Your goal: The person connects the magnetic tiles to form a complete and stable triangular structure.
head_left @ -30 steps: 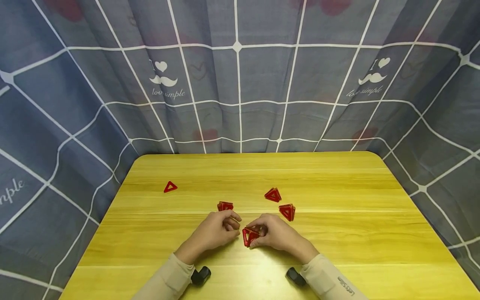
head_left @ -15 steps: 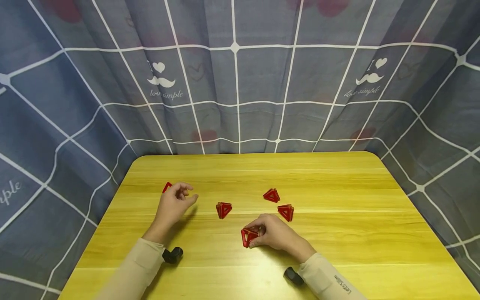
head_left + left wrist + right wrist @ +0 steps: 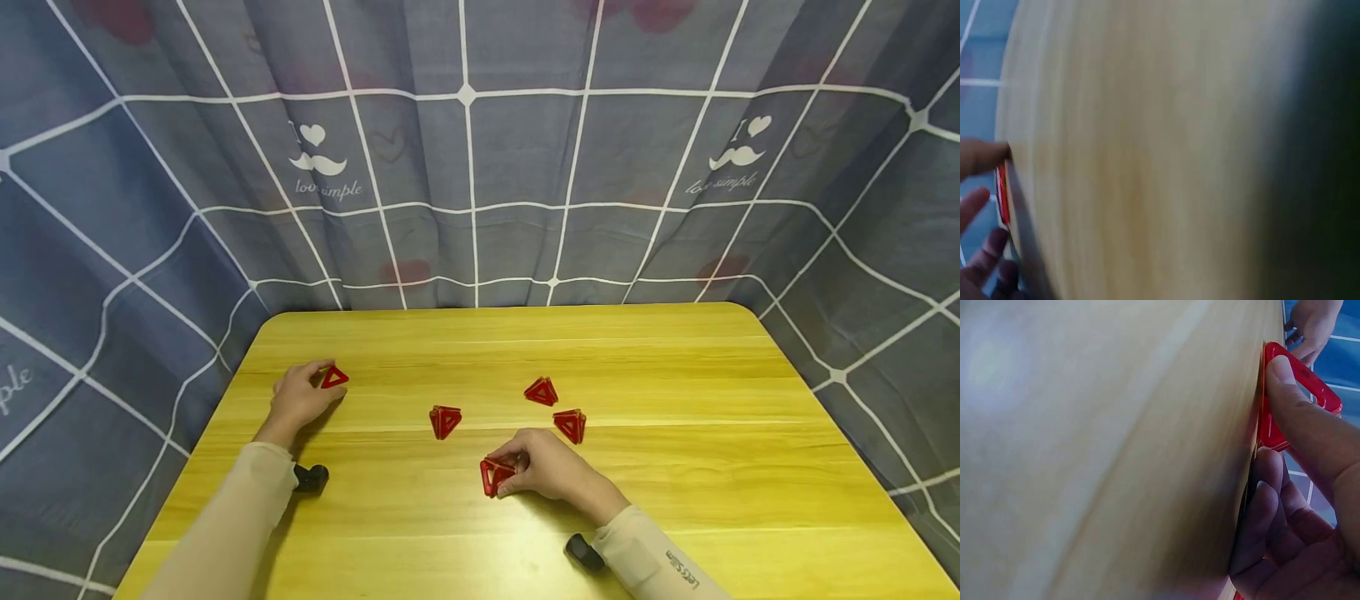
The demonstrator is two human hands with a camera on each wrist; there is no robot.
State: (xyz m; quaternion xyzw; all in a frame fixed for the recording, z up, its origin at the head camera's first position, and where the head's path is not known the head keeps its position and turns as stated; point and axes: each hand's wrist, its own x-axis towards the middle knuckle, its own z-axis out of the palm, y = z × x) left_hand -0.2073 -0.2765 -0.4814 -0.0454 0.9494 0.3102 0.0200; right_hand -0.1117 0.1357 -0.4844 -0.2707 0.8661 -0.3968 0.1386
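Note:
At the table's far left, my left hand (image 3: 302, 397) reaches around a flat red triangle tile (image 3: 334, 377) with an open middle, thumb and fingers spread to either side of it. In the left wrist view that tile (image 3: 1002, 194) shows edge-on between the thumb and fingertips. Near the middle front, my right hand (image 3: 547, 465) pinches a small pyramid of red triangle tiles (image 3: 491, 477). The right wrist view has the thumb on one hollow red face of the pyramid (image 3: 1311, 381), fingers curled at its lower edge; its back is hidden.
Three similar red pyramids stand on the yellow wooden table (image 3: 712, 467): one left of centre (image 3: 446, 422), another farther back (image 3: 542, 391), and a third pyramid (image 3: 570, 426) just beyond the right hand. A grey checked curtain (image 3: 525, 167) hangs around the table's back and sides.
My left hand has moved from beside the right hand out to the flat triangle at the far left. The right hand keeps its pinch on the pyramid in the same place.

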